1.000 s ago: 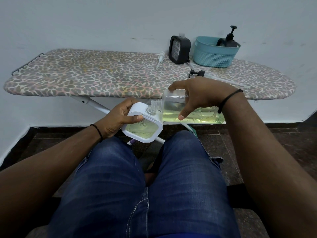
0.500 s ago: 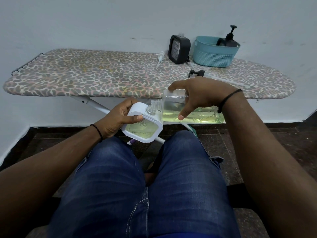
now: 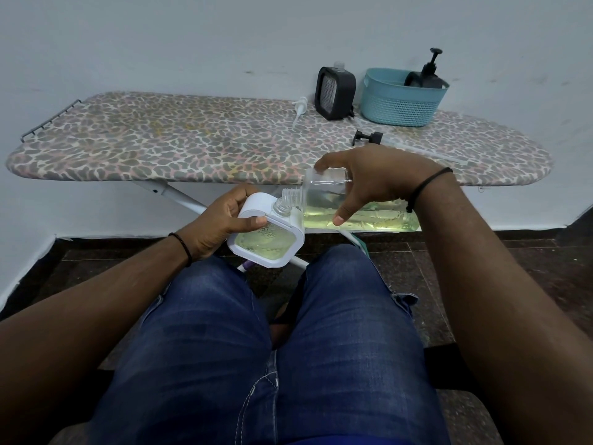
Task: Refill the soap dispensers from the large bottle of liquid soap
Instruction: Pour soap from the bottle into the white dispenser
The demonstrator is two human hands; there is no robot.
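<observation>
My left hand (image 3: 221,224) grips a white square soap dispenser (image 3: 268,244) with yellowish soap showing through its clear face, held above my knees. My right hand (image 3: 372,179) holds the large clear bottle (image 3: 362,213) of yellow-green liquid soap, tipped on its side. The bottle's ribbed neck (image 3: 290,197) meets the dispenser's open threaded mouth (image 3: 280,207). A black square dispenser (image 3: 335,89) with no pump stands on the ironing board (image 3: 179,139). A white pump (image 3: 300,109) and a black pump (image 3: 369,138) lie loose on the board.
A teal basket (image 3: 401,101) at the back right of the board holds a black pump dispenser (image 3: 430,73). The board's white legs (image 3: 179,195) cross under it. My legs in blue jeans fill the foreground; dark tiled floor lies below, the white wall behind.
</observation>
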